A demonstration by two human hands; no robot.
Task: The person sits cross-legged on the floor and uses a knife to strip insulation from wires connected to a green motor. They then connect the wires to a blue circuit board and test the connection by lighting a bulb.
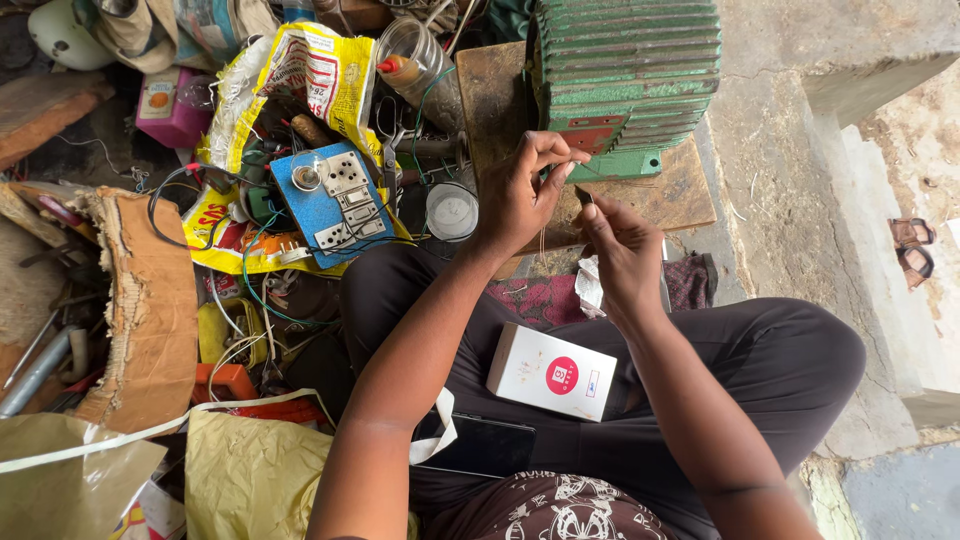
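I sat cross-legged on a rough concrete floor (790, 200), with a heap of workshop clutter spread to my left and a worn wooden board (680, 190) in front of me. On that board stood one green ribbed motor (625, 70), its top cut off by the edge of the view.

My left hand (520, 195) was raised before the motor, thumb and forefinger pinched narrow on a thin wire (543, 240); the strand was so fine that I could barely follow it down from the fingers. My right hand (625, 255) was just beside it, fingers closed on a small dark piece (584, 194) too tiny to make out.

One white box with a red round mark (552, 372) lay on my lap, and one dark phone (480, 445) rested lower, partly hidden by my left forearm.

In the clutter I counted one blue switch board (335, 200) with several sockets, one clear jar (415, 60), one round white lid (452, 212) and one yellow printed bag (320, 70). The tangled wires beneath were too knotted to count. Two sandals (910, 250) lay far off to the right.
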